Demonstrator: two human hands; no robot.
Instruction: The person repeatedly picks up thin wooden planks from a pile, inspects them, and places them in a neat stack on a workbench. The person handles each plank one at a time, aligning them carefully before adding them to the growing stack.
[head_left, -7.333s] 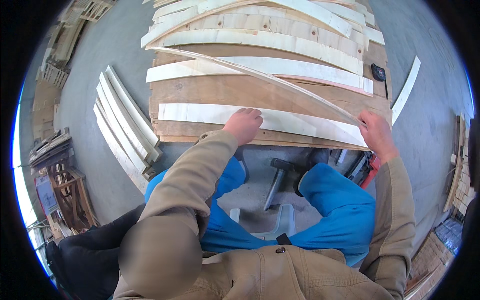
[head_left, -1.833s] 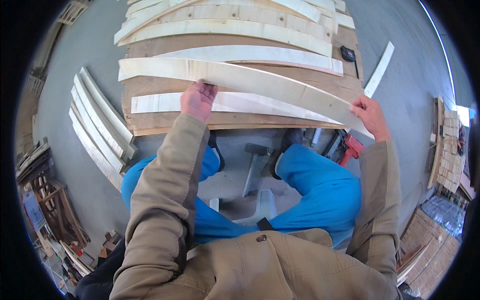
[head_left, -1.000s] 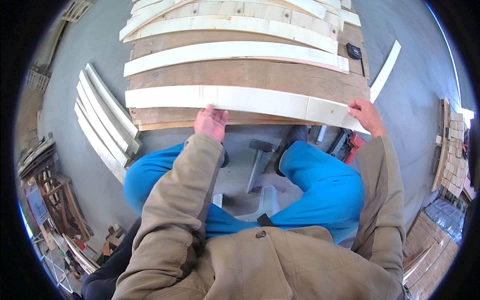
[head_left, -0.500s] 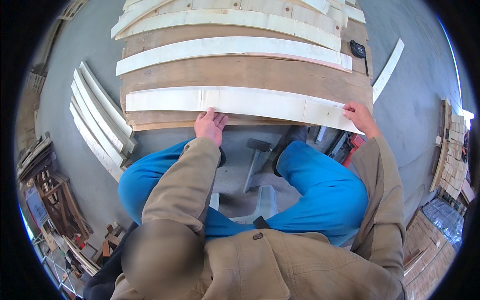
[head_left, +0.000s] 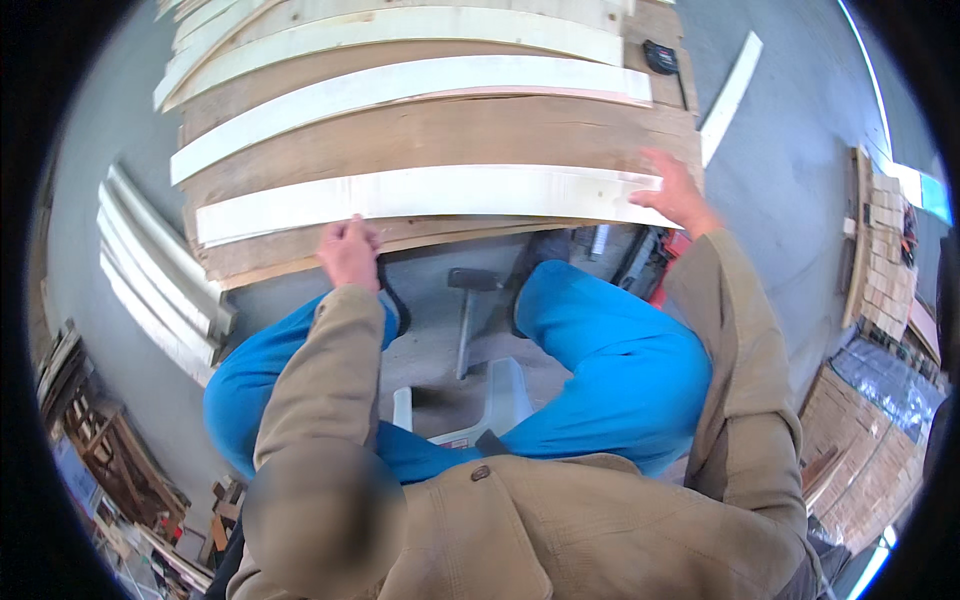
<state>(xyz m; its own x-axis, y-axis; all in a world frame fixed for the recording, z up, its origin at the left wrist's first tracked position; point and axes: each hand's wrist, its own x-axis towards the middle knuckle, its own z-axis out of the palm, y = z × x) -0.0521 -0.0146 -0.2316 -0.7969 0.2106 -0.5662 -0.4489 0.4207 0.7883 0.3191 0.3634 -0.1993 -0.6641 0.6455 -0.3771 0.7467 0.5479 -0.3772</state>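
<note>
A long pale wooden strip (head_left: 430, 194) lies along the near side of a brown wooden board (head_left: 420, 134). My left hand (head_left: 350, 253) is at its near edge, index fingertip touching the wood and the other fingers loosely bent; it grasps nothing. Around the strip's right end, my right hand (head_left: 680, 195) has its thumb and fingers apart, slightly blurred by motion. Farther back on the board lies another pale strip (head_left: 420, 88), a thin layer showing beneath its right part. Beyond that, several more strips (head_left: 400, 30) overlap.
A black tape measure (head_left: 660, 57) sits at the board's far right. Below the near edge, a mallet (head_left: 468, 300) stands between my legs, beside a red tool (head_left: 672, 262). Curved strips (head_left: 150, 270) lie on the floor left; one strip (head_left: 732, 98) lies right. Wood blocks (head_left: 885, 250) are stacked farther right.
The near strip's right end has shifted away from me, from overhanging the near edge onto the board. My right hand has loosened from it. The whole view has shifted, too.
</note>
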